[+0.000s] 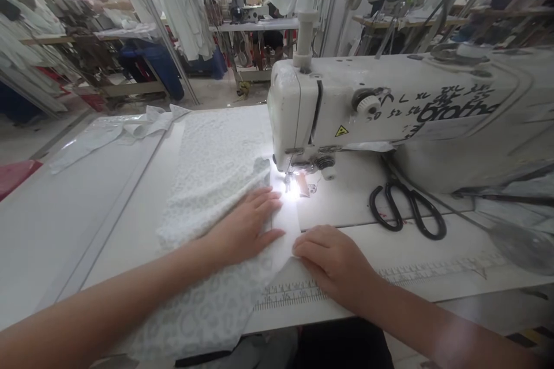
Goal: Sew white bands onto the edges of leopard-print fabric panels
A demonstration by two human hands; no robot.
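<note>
My left hand (246,222) lies flat, fingers stretched out, on a white patterned fabric (212,184) spread on the sewing table. Its fingertips point toward the lit needle area (294,187) of a white sewing machine (389,109). My right hand (331,259) rests just right of it with fingers curled, pressing the fabric's near edge against the table. The fabric runs under the presser foot and hangs over the table's front edge.
Black scissors (407,210) lie on the machine bed to the right. A printed ruler (294,294) runs along the table front. More white cloth (130,127) sits at the far left of the table (64,225). Other workers, tables and hanging garments fill the background.
</note>
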